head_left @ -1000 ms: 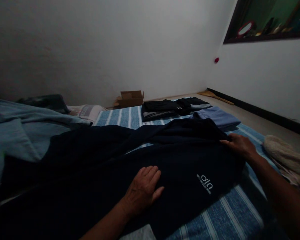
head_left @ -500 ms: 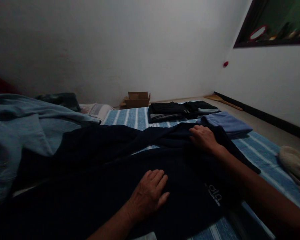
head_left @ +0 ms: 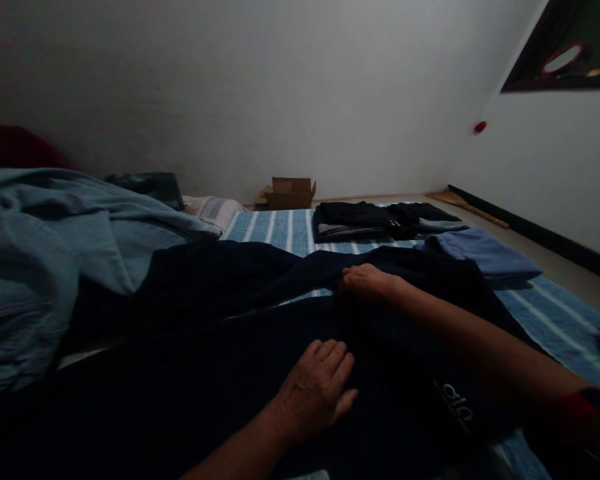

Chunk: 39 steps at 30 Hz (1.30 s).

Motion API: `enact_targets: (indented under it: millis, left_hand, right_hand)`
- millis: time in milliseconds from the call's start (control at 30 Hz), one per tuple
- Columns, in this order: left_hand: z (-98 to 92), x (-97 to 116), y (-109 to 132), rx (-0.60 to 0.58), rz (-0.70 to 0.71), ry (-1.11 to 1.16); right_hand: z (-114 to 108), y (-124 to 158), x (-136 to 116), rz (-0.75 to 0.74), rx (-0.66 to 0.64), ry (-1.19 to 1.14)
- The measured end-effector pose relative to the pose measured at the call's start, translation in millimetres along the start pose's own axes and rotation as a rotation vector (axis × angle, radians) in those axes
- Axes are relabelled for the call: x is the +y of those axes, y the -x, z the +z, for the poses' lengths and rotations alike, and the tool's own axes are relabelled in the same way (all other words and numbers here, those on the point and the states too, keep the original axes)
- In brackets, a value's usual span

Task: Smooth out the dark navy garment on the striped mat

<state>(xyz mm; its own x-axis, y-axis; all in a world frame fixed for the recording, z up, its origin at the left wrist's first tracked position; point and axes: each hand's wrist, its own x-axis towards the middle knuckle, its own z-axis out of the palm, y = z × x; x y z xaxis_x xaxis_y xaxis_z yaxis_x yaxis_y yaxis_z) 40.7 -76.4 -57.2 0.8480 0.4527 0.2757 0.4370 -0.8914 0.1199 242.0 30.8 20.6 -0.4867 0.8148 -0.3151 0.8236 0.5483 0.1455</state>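
Observation:
Dark navy trousers (head_left: 220, 373) lie spread over the blue striped bedding, their two legs stretching to the left with a narrow gap between them. A pale printed logo shows on their right part. My left hand (head_left: 316, 388) rests flat on the nearer leg, palm down, thumb apart from the fingers. Farther off, my right hand (head_left: 367, 280) has its fingers curled down onto the dark cloth at the inner edge of the far leg; the fingertips are partly hidden. A light blue denim garment (head_left: 115, 233) lies in a heap at the left, against the trouser legs.
Folded dark clothes (head_left: 355, 222) and a folded blue-violet garment (head_left: 485, 253) lie on the striped bedding (head_left: 275, 230) beyond the trousers. An open cardboard box (head_left: 290, 195) stands by the back wall. A pale patterned cloth (head_left: 217, 210) is at the back left.
My right hand has moved left and slightly nearer along the trousers, its fingers now more curled. My left hand stays on the cloth. The whole view has shifted a little left.

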Motion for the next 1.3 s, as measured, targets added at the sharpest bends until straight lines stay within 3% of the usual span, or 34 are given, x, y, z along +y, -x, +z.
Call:
enact_targets:
  millis: [300, 533, 733, 933, 1033, 1200, 1300]
  left_hand:
    - [-4.9, 2.5, -2.4, -0.001, -0.013, 0.005]
    - [-4.3, 2.0, -1.4, -0.032, 0.002, 0.036]
    - [-2.5, -3.6, -3.5, -0.169, -0.008, 0.034]
    - [-3.7, -8.2, -2.7, -0.188, 0.000, 0.048]
    - [-1.9, -10.7, -2.0, -0.162, 0.012, 0.052]
    - [3.1, -16.2, -1.5, -0.136, 0.034, 0.039]
    - [0.7, -19.0, -4.6, -0.167, 0.016, 0.031]
  right_hand:
    - [-6.2, -8.7, -15.1, 0.126, -0.130, 0.090]
    - [-7.9, -12.7, -14.9, 0.315, -0.041, 0.090]
    - [13.5, -9.1, -22.0, 0.406, 0.007, 0.041]
    - [29.4, 34.4, -48.5, 0.359, 0.240, -0.010]
    - [53.7, 64.8, -61.8, 0.370, 0.308, -0.047]
    - [105.1, 96.3, -63.0, 0.535, 0.414, -0.266]
    - [113.9, 102.3, -61.7, 0.558, 0.398, -0.381]
